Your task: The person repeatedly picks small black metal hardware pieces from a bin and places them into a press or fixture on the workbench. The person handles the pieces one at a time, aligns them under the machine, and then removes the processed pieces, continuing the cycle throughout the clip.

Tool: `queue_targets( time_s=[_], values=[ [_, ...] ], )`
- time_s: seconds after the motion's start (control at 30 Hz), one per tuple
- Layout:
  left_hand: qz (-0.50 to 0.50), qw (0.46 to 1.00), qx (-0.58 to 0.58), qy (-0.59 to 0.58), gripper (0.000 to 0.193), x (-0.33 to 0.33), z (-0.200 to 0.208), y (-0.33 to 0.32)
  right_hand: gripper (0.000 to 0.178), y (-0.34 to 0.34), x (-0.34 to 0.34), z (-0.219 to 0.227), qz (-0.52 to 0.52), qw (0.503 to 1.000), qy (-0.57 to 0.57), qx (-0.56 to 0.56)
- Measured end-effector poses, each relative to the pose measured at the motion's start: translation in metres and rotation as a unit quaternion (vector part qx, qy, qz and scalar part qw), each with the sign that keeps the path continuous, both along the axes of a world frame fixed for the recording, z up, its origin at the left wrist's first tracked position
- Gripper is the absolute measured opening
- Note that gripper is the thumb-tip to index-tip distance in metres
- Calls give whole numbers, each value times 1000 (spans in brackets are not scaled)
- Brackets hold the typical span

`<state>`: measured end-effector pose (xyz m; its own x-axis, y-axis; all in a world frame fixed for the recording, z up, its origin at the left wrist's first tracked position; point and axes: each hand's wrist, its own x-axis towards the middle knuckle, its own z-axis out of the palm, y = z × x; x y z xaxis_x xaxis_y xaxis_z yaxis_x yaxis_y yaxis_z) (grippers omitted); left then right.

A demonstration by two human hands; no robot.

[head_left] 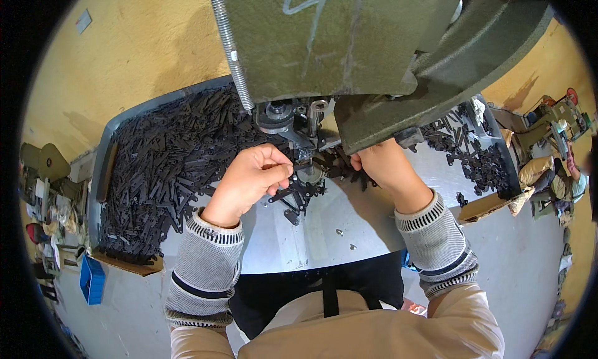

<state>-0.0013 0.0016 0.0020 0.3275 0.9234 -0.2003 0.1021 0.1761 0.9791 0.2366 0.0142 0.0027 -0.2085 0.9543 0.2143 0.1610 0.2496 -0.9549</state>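
**Both hands at the press, feeding black flat parts**

Striped knit cuffs sit closest to my lens, and from them both forearms run up and away toward the green press machine (349, 41) that overhangs the grey worktop (311, 234).

Head view: my left hand (255, 175) is curled, thumb and forefinger pressed together on a small black metal part (298, 191) held at its fingertips, just short of the round die (309, 172) under the ram. I judge the pinch is kept out at the part's edge so the fingers stay clear of the tooling. A few linked black pieces hang just below that hand's fingertips.

My right hand (383, 166) reaches in from the other side, wrist bent, its fingers tucked under the machine's overhang; I cannot tell whether they are spread or gripping anything.

Beyond the left hand's knuckles lies a big heap of black strips (168, 166), near enough to grab. Past the right wrist, a thinner scatter of black pieces (473, 156) lies beside a cardboard scrap (483, 206).
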Motion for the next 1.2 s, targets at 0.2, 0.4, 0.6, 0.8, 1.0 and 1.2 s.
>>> queue_targets(
  time_s=[0.2,0.4,0.6,0.8,1.0,1.2],
  values=[
    [-8,1000,8,10,7,-1,2,-1,18,-23,3,3,9,979,90,-181],
    [-10,999,23,22,7,-2,1,-1,21,-62,-9,9,0,987,103,-125],
    [-8,996,52,71,7,-1,-3,-1,21,-83,-19,19,-55,970,238,-1],
    [-8,996,51,77,10,0,-2,-2,17,-73,-23,17,-87,969,201,113],
    [-18,997,49,59,10,-6,-11,2,11,-60,-18,17,-160,943,-91,278],
    [155,907,358,157,15,23,14,-38,9,-60,-18,22,-169,934,-63,307]
  ],
)
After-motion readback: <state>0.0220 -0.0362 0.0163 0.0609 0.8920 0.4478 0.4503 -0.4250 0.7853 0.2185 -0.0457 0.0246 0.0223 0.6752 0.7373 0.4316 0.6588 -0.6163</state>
